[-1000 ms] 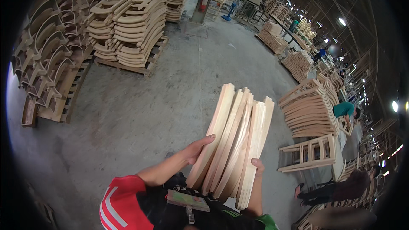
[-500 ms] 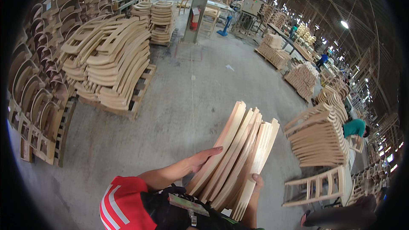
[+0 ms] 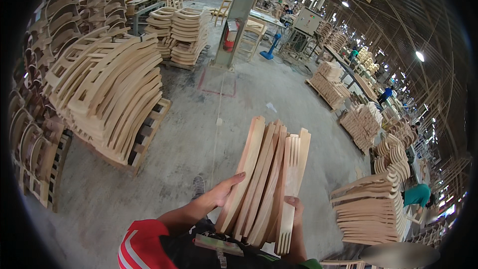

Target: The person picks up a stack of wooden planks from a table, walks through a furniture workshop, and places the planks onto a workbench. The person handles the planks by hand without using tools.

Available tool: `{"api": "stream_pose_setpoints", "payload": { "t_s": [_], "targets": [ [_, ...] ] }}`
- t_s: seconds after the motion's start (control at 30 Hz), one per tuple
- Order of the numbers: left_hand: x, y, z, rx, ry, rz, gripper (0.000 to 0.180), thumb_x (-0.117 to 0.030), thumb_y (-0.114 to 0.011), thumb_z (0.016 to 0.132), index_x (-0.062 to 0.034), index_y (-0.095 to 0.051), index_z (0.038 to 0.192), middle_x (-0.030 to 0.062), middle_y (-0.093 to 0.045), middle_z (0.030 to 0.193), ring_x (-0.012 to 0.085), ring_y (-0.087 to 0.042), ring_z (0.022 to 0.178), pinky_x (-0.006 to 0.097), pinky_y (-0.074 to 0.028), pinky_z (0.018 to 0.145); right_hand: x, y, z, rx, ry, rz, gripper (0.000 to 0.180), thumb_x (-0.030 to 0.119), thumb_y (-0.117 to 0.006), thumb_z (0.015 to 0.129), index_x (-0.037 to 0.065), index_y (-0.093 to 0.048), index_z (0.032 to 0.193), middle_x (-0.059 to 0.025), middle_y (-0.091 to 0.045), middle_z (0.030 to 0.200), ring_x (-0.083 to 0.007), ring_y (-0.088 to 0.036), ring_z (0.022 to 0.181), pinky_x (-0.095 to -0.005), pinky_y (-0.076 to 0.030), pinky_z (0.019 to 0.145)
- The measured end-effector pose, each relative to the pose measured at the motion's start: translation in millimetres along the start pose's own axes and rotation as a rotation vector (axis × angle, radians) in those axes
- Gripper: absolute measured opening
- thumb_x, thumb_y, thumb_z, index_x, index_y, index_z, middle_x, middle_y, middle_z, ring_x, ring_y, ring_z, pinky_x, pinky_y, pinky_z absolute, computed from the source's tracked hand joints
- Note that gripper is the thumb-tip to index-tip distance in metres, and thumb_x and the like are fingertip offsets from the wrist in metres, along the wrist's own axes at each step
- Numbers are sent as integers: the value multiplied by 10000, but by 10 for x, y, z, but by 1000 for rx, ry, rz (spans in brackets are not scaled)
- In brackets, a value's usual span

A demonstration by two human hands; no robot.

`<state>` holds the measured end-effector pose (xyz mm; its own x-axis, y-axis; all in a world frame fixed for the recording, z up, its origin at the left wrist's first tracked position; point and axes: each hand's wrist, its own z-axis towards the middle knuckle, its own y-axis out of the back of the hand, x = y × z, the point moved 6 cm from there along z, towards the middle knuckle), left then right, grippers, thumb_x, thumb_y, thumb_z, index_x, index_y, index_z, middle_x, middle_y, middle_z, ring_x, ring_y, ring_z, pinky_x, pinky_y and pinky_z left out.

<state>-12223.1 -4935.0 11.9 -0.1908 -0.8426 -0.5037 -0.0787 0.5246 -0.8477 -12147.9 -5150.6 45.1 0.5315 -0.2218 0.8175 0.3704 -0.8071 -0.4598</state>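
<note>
A bundle of long, slightly curved wooden slats point(image 3: 255, 182) is carried in front of my body, tilted with its far ends raised. My left hand point(image 3: 225, 192) clasps its left side, with the thumb lying along the outermost slat. On the right side, my right hand point(image 3: 296, 207) grips the bundle, thumb over a pale slat with long grooves point(image 3: 288, 221). The fingers of both hands are mostly hidden behind the wood.
Curved chair frames point(image 3: 112, 94) are stacked on a pallet point(image 3: 149, 132) at left. A steel column point(image 3: 236, 25) bears a red fire extinguisher point(image 3: 230, 37). Wooden part stacks point(image 3: 371, 209) stand at right, where a person in a green top point(image 3: 417, 195) bends over. Concrete floor point(image 3: 184, 169) lies between.
I have moved forward, so the left pallet stack and the column appear nearer. The slats have shifted slightly left in view, both hands still on them. A shoe now shows below.
</note>
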Motion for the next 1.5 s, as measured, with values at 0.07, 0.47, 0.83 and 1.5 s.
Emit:
{"api": "stream_pose_setpoints", "payload": {
  "t_s": [0.07, 0.47, 0.83, 1.5],
  "targets": [
    [-335, 47, 584, -2, 49, -13, 680, -469, -575, 947, -22, -398, 1428, 167, -538, 1350, 282, -554, 1203, 443, -451, 1021, 212, 130, 658, 79, 0, 14, 464, 293, -601, 751, -90, -622, 1011, -176, -664, 896, -275, -639, 741, -392, -531, 656],
    [-2488, 263, 3597, 135, 311, 126, 718, -516, -581, 931, -19, -414, 1421, 175, -565, 1314, 257, -621, 1118, 409, -497, 987, 1685, -230, 3694, 11, 249, 160, 709, 327, -622, 733, -103, -494, 1283, -228, -624, 1158, -331, -646, 993, -417, -528, 873],
    [-4186, 689, 6739, 97, 186, 135, 678, -481, -563, 949, -18, -416, 1422, 171, -568, 1318, 260, -602, 1152, 412, -468, 1013, 3076, 198, 7184, 125, 228, 193, 615, 315, -628, 756, -111, -552, 1193, -215, -645, 1096, -306, -653, 937, -406, -528, 813],
    [-7455, 1533, 11670, 158, 104, 16, 645, -449, -545, 972, -3, -396, 1414, 156, -572, 1297, 253, -606, 1128, 407, -488, 989, 5589, 266, 12759, 207, 174, 83, 555, 300, -595, 788, -168, -596, 1087, -220, -676, 945, -319, -674, 831, -391, -552, 757]
  ]
}}
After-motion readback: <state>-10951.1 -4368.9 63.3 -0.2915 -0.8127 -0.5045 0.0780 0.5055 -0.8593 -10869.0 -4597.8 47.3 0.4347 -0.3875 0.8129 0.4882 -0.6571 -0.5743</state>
